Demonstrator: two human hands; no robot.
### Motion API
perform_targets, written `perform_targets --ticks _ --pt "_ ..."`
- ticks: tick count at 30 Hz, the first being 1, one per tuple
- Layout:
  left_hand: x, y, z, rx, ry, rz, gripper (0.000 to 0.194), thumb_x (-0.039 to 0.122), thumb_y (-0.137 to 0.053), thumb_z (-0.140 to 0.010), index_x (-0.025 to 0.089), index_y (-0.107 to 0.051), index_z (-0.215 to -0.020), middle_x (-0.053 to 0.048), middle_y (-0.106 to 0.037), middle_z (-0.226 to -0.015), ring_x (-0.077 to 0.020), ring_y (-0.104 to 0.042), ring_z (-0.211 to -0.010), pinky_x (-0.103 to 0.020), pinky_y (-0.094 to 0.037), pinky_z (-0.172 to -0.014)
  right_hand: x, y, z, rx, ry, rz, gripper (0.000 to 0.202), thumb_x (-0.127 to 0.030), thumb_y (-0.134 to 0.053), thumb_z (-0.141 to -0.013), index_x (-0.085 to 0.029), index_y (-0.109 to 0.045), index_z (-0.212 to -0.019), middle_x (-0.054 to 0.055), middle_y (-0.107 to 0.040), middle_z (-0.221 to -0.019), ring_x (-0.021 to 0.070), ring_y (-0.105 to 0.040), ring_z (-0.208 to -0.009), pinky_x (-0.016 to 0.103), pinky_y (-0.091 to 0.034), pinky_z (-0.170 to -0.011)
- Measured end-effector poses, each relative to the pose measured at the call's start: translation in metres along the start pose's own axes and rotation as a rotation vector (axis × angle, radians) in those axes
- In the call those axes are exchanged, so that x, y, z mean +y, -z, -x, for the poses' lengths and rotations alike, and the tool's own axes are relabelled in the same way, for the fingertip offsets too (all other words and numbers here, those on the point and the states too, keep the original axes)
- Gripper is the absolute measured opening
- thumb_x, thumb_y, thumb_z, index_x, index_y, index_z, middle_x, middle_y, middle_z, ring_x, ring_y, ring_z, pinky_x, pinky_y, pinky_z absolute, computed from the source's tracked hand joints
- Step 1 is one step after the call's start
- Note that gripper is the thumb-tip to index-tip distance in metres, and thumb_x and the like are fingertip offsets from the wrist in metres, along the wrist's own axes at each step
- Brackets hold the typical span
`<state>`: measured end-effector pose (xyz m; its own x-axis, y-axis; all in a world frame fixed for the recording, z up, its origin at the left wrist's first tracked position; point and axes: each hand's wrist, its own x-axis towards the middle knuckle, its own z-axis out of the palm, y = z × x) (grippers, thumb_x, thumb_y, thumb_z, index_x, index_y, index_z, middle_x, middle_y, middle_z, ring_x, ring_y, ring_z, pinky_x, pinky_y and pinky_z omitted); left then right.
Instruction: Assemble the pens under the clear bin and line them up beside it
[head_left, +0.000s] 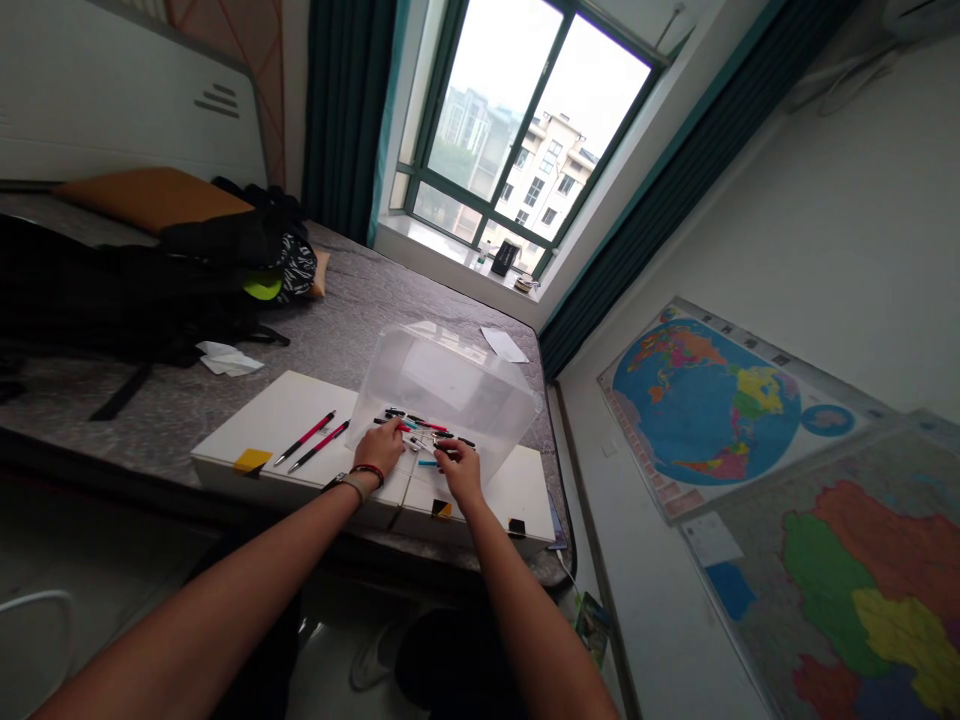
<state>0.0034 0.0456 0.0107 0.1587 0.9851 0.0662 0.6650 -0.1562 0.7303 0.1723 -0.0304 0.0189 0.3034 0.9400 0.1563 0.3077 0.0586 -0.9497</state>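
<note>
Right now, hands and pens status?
Left hand, right hand at loose pens in clear bin, grips unclear. Two red-and-black pens outside, left. Bin wall rises behind.

Daylight came in through the window (525, 130), sky blown out to near white. Room side ran dim; floor area under the bed (337, 270) dropped to near black. Soft glare sat on the sill (442, 240) and the clear plastic bin (450, 385). Wide-angle stretch showed toward the edges, forearms and wall maps (709, 400) included. Fine detail around the pens (424, 432) was soft.
</note>
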Motion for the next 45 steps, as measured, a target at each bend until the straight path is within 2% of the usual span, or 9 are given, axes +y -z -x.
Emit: perform_targets --ticks 8,14,19,23,30,33,39,45 --pt "0.002 0.0 0.003 -0.009 -0.004 -0.041 0.032 0.026 -0.038 -0.089 0.026 -0.064 -0.108 -0.001 -0.071 -0.07 -0.02 -0.066 -0.08 -0.026 -0.042 -0.068 0.004 0.002 -0.004 0.047 0.069 0.121 0.026 -0.037 -0.064 -0.075 -0.019 -0.07 -0.094 0.007 -0.071 -0.093 0.02 -0.065 -0.076 0.033 -0.056 -0.067" --pt "0.001 -0.002 0.005 -0.008 -0.018 -0.132 0.032 0.029 -0.038 -0.091 0.027 -0.063 -0.109 -0.004 -0.071 -0.077 -0.0206 -0.066 -0.08 -0.026 -0.041 -0.066 -0.005 0.002 -0.004 0.063 0.126 0.229 0.019 -0.029 -0.065 -0.075 -0.02 -0.071 -0.09 0.005 -0.071 -0.092 0.0198 -0.066 -0.081 0.033 -0.054 -0.078" --pt "0.002 -0.004 0.008 -0.015 -0.054 -0.221 0.033 0.032 -0.036 -0.092 0.028 -0.063 -0.11 -0.006 -0.07 -0.082 -0.0222 -0.066 -0.08 -0.027 -0.042 -0.068 -0.013 0.0 -0.004 0.038 0.174 0.317 0.014 -0.025 -0.064 -0.076 -0.02 -0.072 -0.086 0.004 -0.07 -0.09 0.0179 -0.065 -0.079 0.031 -0.052 -0.078" --pt "0.003 -0.003 0.009 -0.02 -0.058 -0.228 0.034 0.031 -0.035 -0.092 0.027 -0.063 -0.111 -0.008 -0.07 -0.084 -0.0232 -0.065 -0.081 -0.028 -0.043 -0.07 -0.015 0.001 -0.002 0.053 0.189 0.285 0.015 -0.027 -0.064 -0.076 -0.021 -0.072 -0.088 0.005 -0.07 -0.09 0.0184 -0.065 -0.079 0.031 -0.052 -0.078" --pt "0.003 -0.003 0.01 -0.002 -0.021 -0.191 0.035 0.031 -0.036 -0.092 0.026 -0.063 -0.113 -0.008 -0.07 -0.084 -0.0232 -0.065 -0.08 -0.028 -0.042 -0.068 0.002 0.008 0.001 0.061 0.04 0.1 0.025 -0.035 -0.065 -0.075 -0.019 -0.071 -0.093 0.007 -0.071 -0.093 0.0211 -0.066 -0.081 0.033 -0.055 -0.07" --pt "0.003 -0.004 0.01 0.0 -0.012 -0.186 0.035 0.031 -0.036 -0.092 0.026 -0.063 -0.114 -0.008 -0.071 -0.085 -0.0227 -0.065 -0.079 -0.028 -0.042 -0.068 0.008 0.008 0.001 0.053 0.024 0.083 0.026 -0.036 -0.067 -0.074 -0.019 -0.071 -0.092 0.007 -0.071 -0.092 0.021 -0.066 -0.079 0.032 -0.056 -0.068" --pt "0.003 -0.005 0.011 -0.002 -0.024 -0.22 0.035 0.033 -0.036 -0.092 0.027 -0.062 -0.115 -0.007 -0.07 -0.084 -0.0222 -0.065 -0.079 -0.027 -0.042 -0.068 0.011 0.003 -0.002 0.029 0.038 0.107 0.027 -0.036 -0.066 -0.074 -0.019 -0.072 -0.095 0.007 -0.071 -0.095 0.0219 -0.066 -0.085 0.033 -0.055 -0.072" --pt "0.002 -0.007 0.013 0.005 -0.077 -0.278 0.035 0.032 -0.033 -0.093 0.026 -0.062 -0.113 -0.009 -0.07 -0.083 -0.0241 -0.066 -0.078 -0.029 -0.041 -0.066 0.002 -0.01 -0.004 0.017 0.071 0.163 0.022 -0.032 -0.067 -0.074 -0.021 -0.072 -0.092 0.006 -0.072 -0.094 0.0213 -0.066 -0.083 0.036 -0.053 -0.079"
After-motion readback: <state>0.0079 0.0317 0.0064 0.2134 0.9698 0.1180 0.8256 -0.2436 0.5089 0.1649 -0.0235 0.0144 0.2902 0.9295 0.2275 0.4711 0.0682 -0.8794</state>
